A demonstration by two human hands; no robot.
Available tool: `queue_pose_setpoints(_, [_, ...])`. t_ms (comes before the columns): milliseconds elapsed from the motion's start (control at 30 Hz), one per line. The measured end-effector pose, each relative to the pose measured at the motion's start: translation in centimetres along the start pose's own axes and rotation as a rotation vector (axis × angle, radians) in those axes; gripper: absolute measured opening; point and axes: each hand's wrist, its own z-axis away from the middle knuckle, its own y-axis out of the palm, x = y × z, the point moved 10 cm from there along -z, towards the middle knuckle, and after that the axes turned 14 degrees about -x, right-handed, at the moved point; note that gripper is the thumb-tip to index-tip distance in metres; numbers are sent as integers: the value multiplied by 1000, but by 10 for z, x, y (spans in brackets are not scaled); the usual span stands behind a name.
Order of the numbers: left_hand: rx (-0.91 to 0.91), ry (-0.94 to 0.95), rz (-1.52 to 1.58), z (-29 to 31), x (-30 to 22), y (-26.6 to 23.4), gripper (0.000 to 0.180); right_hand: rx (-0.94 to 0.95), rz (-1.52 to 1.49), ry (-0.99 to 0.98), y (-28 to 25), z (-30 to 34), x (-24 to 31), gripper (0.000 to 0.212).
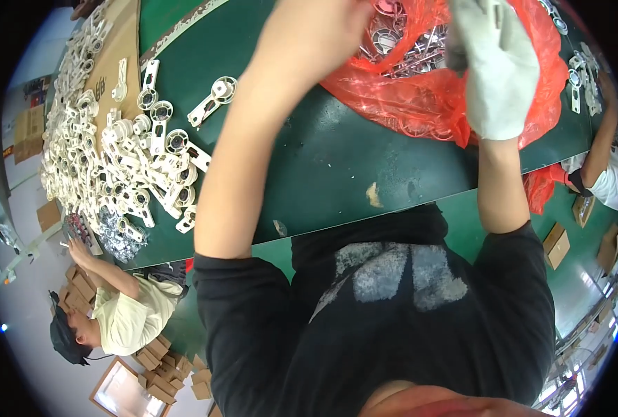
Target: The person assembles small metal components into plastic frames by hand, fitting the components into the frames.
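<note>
A red plastic bag (406, 104) lies spread on the dark green table, its mouth showing many small metal parts (420, 59) and some round grille-like pieces. Over the bag's left side reaches my left hand (319, 35), bare and slightly blurred. Its fingers run to the top edge of the picture, so what they hold, if anything, is hidden. My right hand (500, 80), in a whitish work glove, is over the bag's right side. Its fingertips are cut off or turned away, and I cannot tell whether they grip the bag or a part.
A large pile of cream plastic parts with round ends (114, 167) covers the table's left, beside cardboard (117, 48). One such part (213, 101) lies apart, near my left forearm. A co-worker (124, 306) is at the left edge; another person's arm (603, 132) reaches in at right.
</note>
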Motion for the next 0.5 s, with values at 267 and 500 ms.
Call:
queue_pose_setpoints(267, [403, -62, -218, 19, 9, 72, 20, 28, -67, 87, 0, 2, -18, 29])
queue_pose_setpoints(500, [351, 55, -114, 51, 8, 56, 31, 29, -22, 70, -3, 4, -14, 28])
